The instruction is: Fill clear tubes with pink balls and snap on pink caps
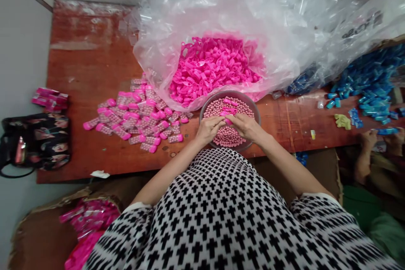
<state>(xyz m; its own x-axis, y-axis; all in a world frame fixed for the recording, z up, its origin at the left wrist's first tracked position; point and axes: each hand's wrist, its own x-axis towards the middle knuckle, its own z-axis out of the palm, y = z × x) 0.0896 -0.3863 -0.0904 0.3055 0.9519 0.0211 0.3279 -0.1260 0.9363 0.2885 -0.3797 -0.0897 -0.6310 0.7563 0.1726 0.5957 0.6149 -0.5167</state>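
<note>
Above a grey bowl (pixel 257 114) of small pink beads (pixel 228 139), my two hands meet fingertip to fingertip. My left hand (pixel 210 129) and my right hand (pixel 247 126) are both closed on a small pink plastic cap (pixel 228 121); my fingers cover much of it. Several loose pink plastic pieces (pixel 228 110) lie on the beads just beyond my fingers. Left of the bowl spreads a heap of clear bead-filled tubes with pink caps (pixel 136 114). Behind it, an open clear plastic bag (pixel 268 21) holds a pile of pink plastic pieces (pixel 211 67).
A dark floral bag (pixel 52 141) and pink packets (pixel 50 99) are at the left. Below the table (pixel 79 147), a carton (pixel 41 236) holds more pink packets. Blue pieces (pixel 370 80) cover the right end, near another person's hands (pixel 368 141).
</note>
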